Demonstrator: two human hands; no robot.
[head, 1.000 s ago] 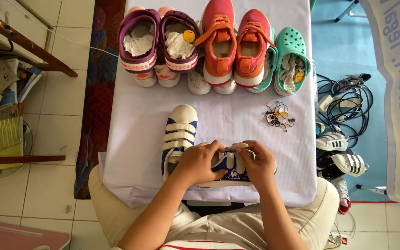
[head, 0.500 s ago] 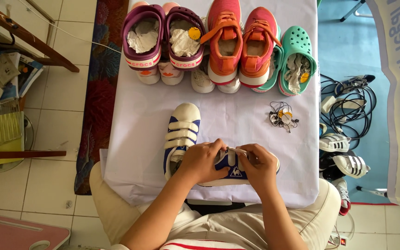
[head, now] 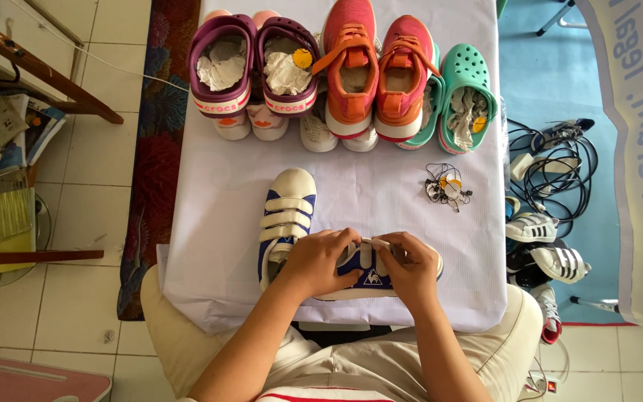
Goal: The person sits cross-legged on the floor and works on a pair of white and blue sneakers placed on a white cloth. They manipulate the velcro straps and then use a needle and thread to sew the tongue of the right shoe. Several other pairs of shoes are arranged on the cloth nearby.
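Two white and blue sneakers with hook-and-loop straps are on the white-covered table (head: 217,223). One sneaker (head: 286,216) stands upright, toe away from me. The other sneaker (head: 370,279) lies on its side at the table's near edge. My left hand (head: 320,260) and my right hand (head: 411,266) both grip it, fingers pinching a white strap (head: 373,244) on top. The hands hide most of this shoe.
Along the table's far edge stand purple clogs (head: 254,63), orange-pink sneakers (head: 373,71) and teal clogs (head: 461,100), with white shoes under them. A small bundle of tags and cords (head: 446,187) lies to the right. Black cables (head: 556,167) and striped shoes (head: 545,242) lie on the floor at right.
The view has shifted slightly. My hands stay on the sideways sneaker, fingers still working at its strap; nothing else on the table has moved.
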